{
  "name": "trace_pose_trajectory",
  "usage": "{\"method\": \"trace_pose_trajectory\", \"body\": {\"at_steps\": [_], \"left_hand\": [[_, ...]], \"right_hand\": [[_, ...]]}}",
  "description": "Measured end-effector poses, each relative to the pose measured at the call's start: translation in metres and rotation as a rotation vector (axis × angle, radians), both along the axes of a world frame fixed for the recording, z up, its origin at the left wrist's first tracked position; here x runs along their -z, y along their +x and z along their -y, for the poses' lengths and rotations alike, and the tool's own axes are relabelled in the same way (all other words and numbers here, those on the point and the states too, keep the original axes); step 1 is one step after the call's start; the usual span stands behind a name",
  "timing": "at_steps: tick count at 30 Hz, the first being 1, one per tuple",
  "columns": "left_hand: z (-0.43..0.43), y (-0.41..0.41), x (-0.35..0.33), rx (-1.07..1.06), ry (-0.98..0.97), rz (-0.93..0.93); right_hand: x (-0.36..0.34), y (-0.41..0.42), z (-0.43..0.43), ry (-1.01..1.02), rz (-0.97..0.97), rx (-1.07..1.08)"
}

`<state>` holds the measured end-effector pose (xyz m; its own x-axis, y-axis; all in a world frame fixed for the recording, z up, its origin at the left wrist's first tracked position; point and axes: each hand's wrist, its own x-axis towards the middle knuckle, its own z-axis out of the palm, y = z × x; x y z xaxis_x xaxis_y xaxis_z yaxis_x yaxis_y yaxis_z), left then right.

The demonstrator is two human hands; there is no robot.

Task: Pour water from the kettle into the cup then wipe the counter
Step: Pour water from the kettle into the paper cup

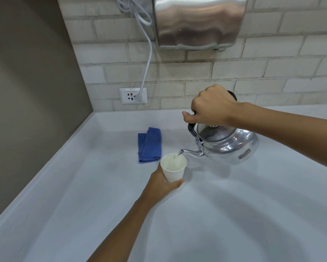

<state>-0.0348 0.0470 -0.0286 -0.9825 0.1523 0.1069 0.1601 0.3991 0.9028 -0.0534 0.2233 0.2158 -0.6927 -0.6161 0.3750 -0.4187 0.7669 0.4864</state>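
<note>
The right hand (211, 106) grips the kettle (227, 144) by its black handle, tilted, spout over the cup (173, 170) with water running in. The left hand (161, 184) wraps the cup on the counter (83, 195). A blue cloth (150, 144) (folded) lies at the cup's 11 o'clock.

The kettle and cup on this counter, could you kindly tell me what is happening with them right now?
A person is pouring water from a shiny metal kettle, tilted by its black handle in the right hand, into a white paper cup steadied by the left hand. A thin stream runs from the spout into the cup. A folded blue cloth lies untouched on the pale counter, so wiping has not begun.
</note>
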Motion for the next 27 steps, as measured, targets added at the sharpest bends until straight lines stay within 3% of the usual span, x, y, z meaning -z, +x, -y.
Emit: {"method": "trace_pose_trajectory", "body": {"at_steps": [27], "left_hand": [[0.0, -0.0002, -0.0009, -0.007, -0.006, 0.001]], "right_hand": [[0.0012, 0.0008, -0.0035, 0.004, -0.01, 0.017]]}}
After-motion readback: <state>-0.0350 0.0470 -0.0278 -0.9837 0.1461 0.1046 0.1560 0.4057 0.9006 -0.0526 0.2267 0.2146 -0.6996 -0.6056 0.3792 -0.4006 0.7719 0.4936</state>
